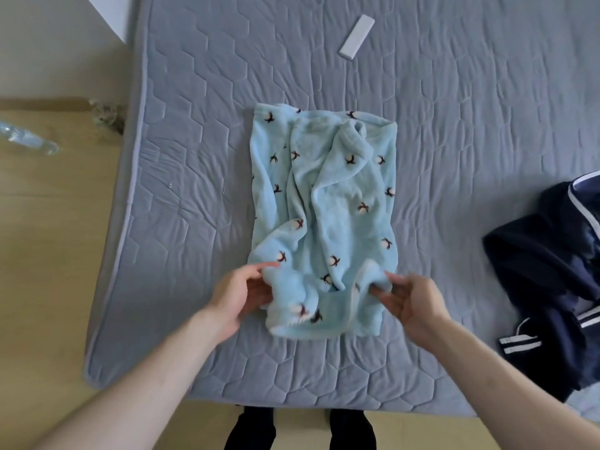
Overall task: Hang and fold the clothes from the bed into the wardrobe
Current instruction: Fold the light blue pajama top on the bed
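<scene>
Grey quilted bedding (pixel 454 157) covers the bed, with pale wood floor (pixel 48 254) along its left side. On it the left hand (pixel 242 295) has its grip closed on the near left corner of a light blue fleece garment (pixel 324 196), fingers curled into the bunched fabric. The right hand (pixel 410 303) pinches the near right edge, thumb and fingertips narrow on a small fold; motion blur hides the exact finger positions.

Lying roughly folded near the middle of the bed, the garment runs its long axis straight away from the person, far end toward the head of the bed. Its surface is rumpled, with a sleeve-like strip crossing the centre, so which end is which is hard to tell.

Well to the right, a dark navy garment (pixel 552 271) with white stripes is cut off by the frame edge. Far up the bed lies a white rectangular object (pixel 356 35). A clear plastic bottle (pixel 27 138) on the floor is partly cropped at the left.
</scene>
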